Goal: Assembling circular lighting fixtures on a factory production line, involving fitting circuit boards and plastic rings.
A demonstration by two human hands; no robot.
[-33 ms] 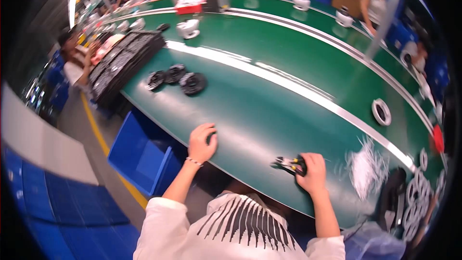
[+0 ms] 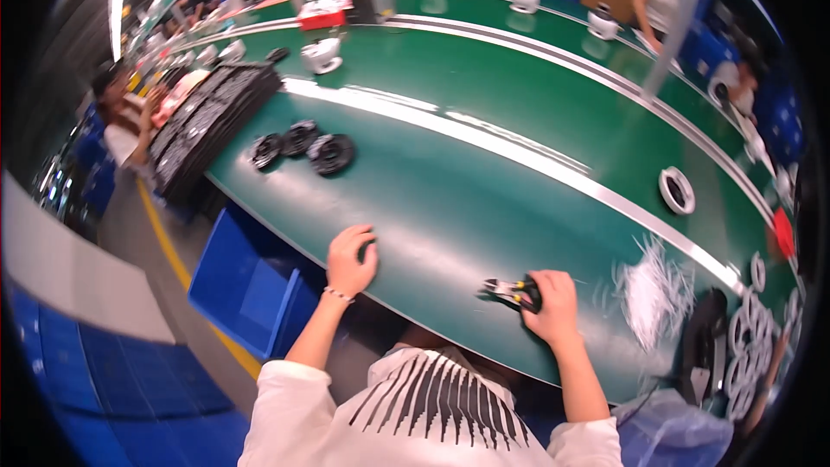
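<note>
My right hand (image 2: 554,304) is closed around the dark handles of a pair of cutting pliers (image 2: 503,290) with yellow marks near the pivot. The pliers lie low over the green table (image 2: 450,199), jaws pointing left. My left hand (image 2: 351,264) is curled above the table's near edge, a bracelet at its wrist. Something dark shows between its thumb and fingers, too small to name. Beyond it, three black round parts (image 2: 332,155) sit together on the table. To the right of my right hand lies a heap of thin white plastic strips (image 2: 654,298).
A blue bin (image 2: 251,294) stands below the near edge at left. Stacked black trays (image 2: 203,121) occupy the table's left end. A white ring (image 2: 677,190) lies across the metal rail; more white rings (image 2: 750,350) are piled at right. People work at the far right and left.
The whole view shifts slightly, so the table's things sit a little further left. Both hands keep nearly the same pose, and the pliers stay in my right hand.
</note>
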